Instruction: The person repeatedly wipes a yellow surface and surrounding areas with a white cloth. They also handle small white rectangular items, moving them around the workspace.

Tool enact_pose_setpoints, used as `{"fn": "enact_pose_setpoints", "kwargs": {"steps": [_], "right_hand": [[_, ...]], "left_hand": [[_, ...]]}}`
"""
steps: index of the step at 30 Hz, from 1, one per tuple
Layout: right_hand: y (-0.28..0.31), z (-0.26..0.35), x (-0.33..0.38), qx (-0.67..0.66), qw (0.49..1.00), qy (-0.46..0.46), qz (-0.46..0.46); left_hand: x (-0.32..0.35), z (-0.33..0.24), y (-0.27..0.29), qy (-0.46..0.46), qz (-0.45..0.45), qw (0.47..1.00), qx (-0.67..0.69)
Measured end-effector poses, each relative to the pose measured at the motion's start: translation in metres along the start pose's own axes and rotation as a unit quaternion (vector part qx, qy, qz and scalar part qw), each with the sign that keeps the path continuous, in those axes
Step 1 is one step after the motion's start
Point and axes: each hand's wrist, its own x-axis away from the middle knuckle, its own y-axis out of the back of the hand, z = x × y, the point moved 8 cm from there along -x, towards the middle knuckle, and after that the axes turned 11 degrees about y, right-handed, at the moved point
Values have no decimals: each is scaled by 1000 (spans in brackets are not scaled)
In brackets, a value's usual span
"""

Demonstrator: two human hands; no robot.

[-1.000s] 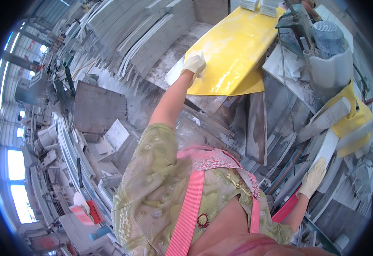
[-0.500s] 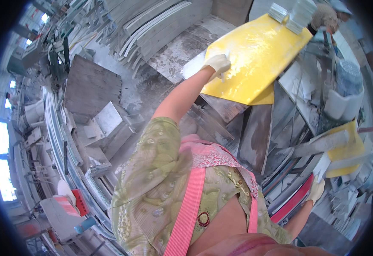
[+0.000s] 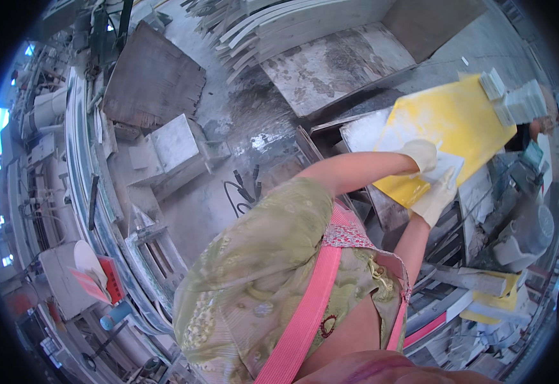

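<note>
head view: the left hand point(image 3: 420, 155) in a pale work glove rests curled on the near edge of a flat yellow slab point(image 3: 449, 131), fingers clenched over a small whitish sheet point(image 3: 444, 168) lying there. the right hand point(image 3: 436, 195), gloved too, grasps the same sheet from below, just beside the left. the slab lies tilted on a grey dusty workbench point(image 3: 356, 131) (small grey blocks point(image 3: 516, 102) stacked at its far corner)
</note>
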Motion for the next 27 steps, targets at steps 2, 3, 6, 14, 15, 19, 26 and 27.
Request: {"fn": "enact_pose_setpoints", "kwargs": {"steps": [2,3,6,14,15,19,26,27], "right_hand": [[-27,0,5,76,996,3,45],[-36,2,6,49,997,23,50],[-46,-14,6,-63,995,-56,46],[-25,-19,12,87,979,19,181],[-21,-18,16,93,977,25,188],[-7,-14,30,100,980,63,161],[93,2,61,122,988,82,41],[113,3,66,131,988,82,15]], "left_hand": [[3,1,0,8,38,998,45],[5,5,-1,21,57,997,57],[4,11,1,42,93,975,196],[-10,13,-14,39,243,966,84],[-9,3,-2,-6,188,982,29],[8,-2,16,68,99,992,-30],[1,3,4,46,48,998,6],[0,-4,8,-38,-4,999,-28]]}}
